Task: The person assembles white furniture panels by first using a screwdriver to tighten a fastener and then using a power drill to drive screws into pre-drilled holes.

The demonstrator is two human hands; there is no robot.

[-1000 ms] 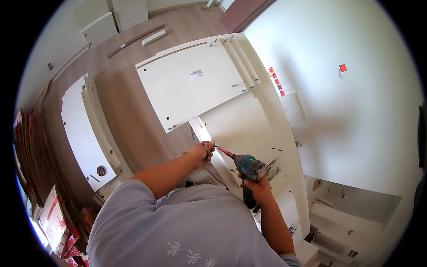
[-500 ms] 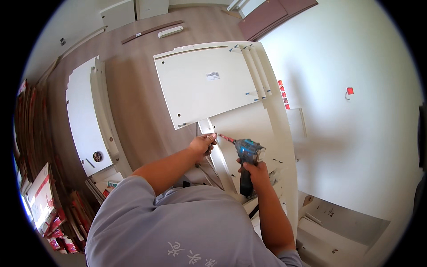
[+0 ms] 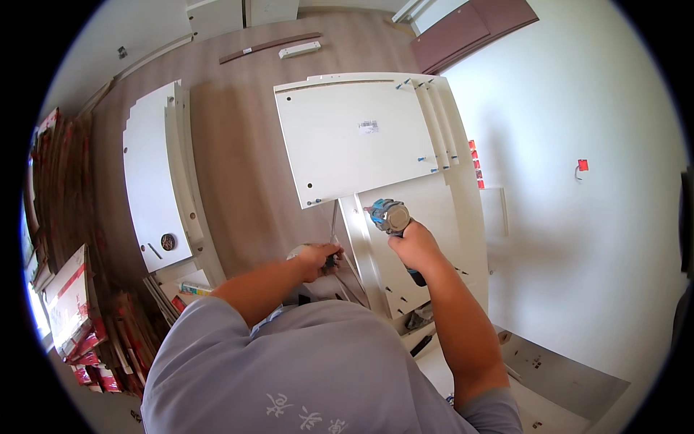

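Note:
My right hand (image 3: 419, 246) grips a blue and black cordless driver (image 3: 391, 215) by its handle. The driver is over the edge of a white panel (image 3: 448, 239), its head pointing away and to the left. Its bit is mostly hidden by the body. My left hand (image 3: 315, 262) is lower and to the left, fingers curled round something small and dark that I cannot make out. Beyond both hands lies a large white board (image 3: 347, 148) with a paper label and several blue-ended fittings along its right side. A narrow white board edge (image 3: 356, 228) runs between my hands.
On the left, stacked white boards (image 3: 155, 181) carry a small round tin (image 3: 168, 241) with a thin dark rod beside it. Flattened cardboard (image 3: 69, 296) leans at the far left. Several dark screws (image 3: 403, 299) stand on the near panel. A white wall (image 3: 578, 239) rises on the right.
My left hand has pulled back from the driver's tip, toward my body. The driver's head has turned and moved slightly away from me. The whole view has shifted a little.

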